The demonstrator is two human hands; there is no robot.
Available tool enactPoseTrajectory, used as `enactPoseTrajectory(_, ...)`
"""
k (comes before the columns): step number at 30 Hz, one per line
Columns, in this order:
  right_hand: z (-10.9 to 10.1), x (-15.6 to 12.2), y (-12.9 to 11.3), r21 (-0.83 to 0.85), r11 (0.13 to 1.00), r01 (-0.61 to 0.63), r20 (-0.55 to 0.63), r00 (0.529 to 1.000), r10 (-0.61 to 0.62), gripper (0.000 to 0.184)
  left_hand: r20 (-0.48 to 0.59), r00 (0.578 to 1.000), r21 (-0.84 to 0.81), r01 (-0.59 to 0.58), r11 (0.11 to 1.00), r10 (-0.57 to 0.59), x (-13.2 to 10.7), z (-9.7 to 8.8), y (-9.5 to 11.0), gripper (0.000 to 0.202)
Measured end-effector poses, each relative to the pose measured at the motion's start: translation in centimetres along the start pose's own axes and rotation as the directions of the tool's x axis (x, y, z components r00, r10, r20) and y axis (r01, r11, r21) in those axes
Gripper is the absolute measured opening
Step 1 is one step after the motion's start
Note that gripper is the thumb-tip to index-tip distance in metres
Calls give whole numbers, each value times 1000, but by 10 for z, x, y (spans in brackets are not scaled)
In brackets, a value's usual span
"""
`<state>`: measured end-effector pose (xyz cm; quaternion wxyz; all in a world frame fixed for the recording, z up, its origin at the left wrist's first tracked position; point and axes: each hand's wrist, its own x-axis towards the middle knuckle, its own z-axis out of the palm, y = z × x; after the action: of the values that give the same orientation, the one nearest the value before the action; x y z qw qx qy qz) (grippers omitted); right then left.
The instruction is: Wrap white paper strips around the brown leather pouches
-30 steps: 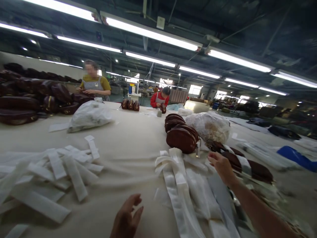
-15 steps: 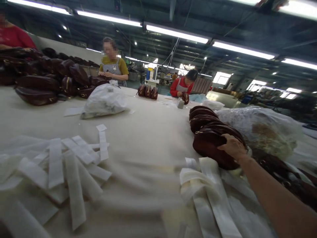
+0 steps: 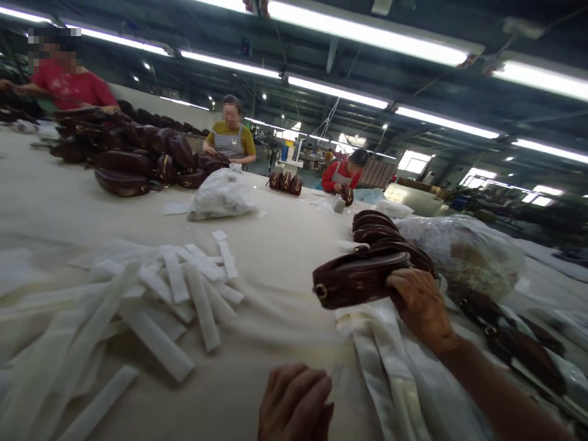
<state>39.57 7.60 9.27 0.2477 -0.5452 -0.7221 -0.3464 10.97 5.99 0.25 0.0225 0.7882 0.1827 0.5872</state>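
Note:
My right hand (image 3: 420, 306) grips a dark brown leather bag (image 3: 353, 278) by its near right end, thumb and fingers closed on it. The bag is held tilted above the table, its long side turned across the view, with a gold-coloured ring at its left end. Behind it stands a row of similar brown bags (image 3: 374, 223). My left hand (image 3: 296, 401) is at the bottom middle, fingers loosely bent, with a small gap to the thumb. Nothing shows in it; the palm is hidden. Beneath the right hand lie white strips (image 3: 390, 367).
Loose white strips (image 3: 172, 324) are heaped on the pale table (image 3: 285, 245) at left. A white plastic bag (image 3: 223, 196) and a brown bag pile (image 3: 124, 171) lie beyond. A large clear plastic bag (image 3: 473, 257) stands at right. Several people work across the table.
My right hand has lifted the nearest bag from the row and drawn it left, turning it. My left hand has come into view at the bottom. The camera view has swung left.

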Motion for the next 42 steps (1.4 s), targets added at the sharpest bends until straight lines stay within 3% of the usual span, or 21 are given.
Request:
enactPoseTrajectory(2, -24, 3, -43, 95, 975, 201, -15, 979, -201, 17, -18, 998, -8, 60, 998, -60, 33, -44, 8, 26)
enactPoseTrajectory(4, -41, 1, -84, 197, 900, 389, -40, 920, -389, 19, -26, 991, -55, 128, 990, -129, 55, -79, 14, 33)
enactPoseTrajectory(5, -47, -1, -103, 246, 857, 454, -54, 889, -455, 19, 30, 991, -91, 136, 987, -133, 61, -92, 16, 33)
enactPoseTrajectory(7, -55, -9, -136, 335, 786, 519, -85, 848, -524, 21, 274, 961, -158, 93, 983, -47, 62, -109, 18, 33)
enactPoseTrajectory(8, -56, -12, -150, 372, 757, 537, -105, 835, -541, 21, 417, 909, -189, 65, 980, 20, 58, -114, 18, 32)
enactPoseTrajectory(10, -57, -19, -170, 422, 720, 551, -130, 823, -554, 22, 644, 756, -217, 34, 976, 117, 47, -121, 18, 25)
enactPoseTrajectory(12, -59, -24, -179, 440, 717, 541, -123, 827, -548, 22, 760, 637, -187, 21, 982, 131, 37, -126, 20, 20)
enactPoseTrajectory(13, -61, -25, -180, 439, 726, 530, -103, 832, -545, 21, 790, 600, -163, 6, 987, 127, 34, -128, 20, 20)
enactPoseTrajectory(15, -71, -29, -176, 432, 754, 495, -38, 845, -533, 22, 817, 564, -121, -38, 992, 121, 30, -131, 21, 20)
enactPoseTrajectory(17, -87, -36, -172, 422, 810, 408, 29, 887, -461, 26, 811, 573, -93, -72, 993, 117, 28, -131, 19, 16)
enactPoseTrajectory(20, -113, -55, -180, 432, 881, 190, 95, 962, -255, 27, 764, 639, -58, -76, 995, 93, 23, -126, 18, 11)
enactPoseTrajectory(23, -125, -74, -205, 358, 930, 87, 135, 980, -143, 27, 728, 680, -34, -91, 995, 87, 14, -118, 22, 11)
enactPoseTrajectory(28, -110, -85, -234, 192, 981, 5, 87, 996, -22, 18, 709, 704, 84, -146, 986, 44, 5, -114, 39, 13)
enactPoseTrajectory(34, -97, -97, -231, 207, 972, -114, 87, 991, 98, 23, 616, 788, 163, -142, 976, 11, 3, -117, 32, 19)
enactPoseTrajectory(38, -93, -106, -217, 174, 962, -210, 157, 970, 184, 35, 672, 741, 102, -85, 991, -5, 0, -110, 18, 29)
enactPoseTrajectory(40, -90, -105, -207, 119, 983, -141, 155, 980, 122, 39, 685, 727, 116, -54, 992, -41, -2, -105, 16, 39)
enactPoseTrajectory(42, -83, -98, -198, 80, 997, 10, 117, 993, -19, 42, 685, 727, 143, -62, 988, -53, -3, -101, 17, 47)
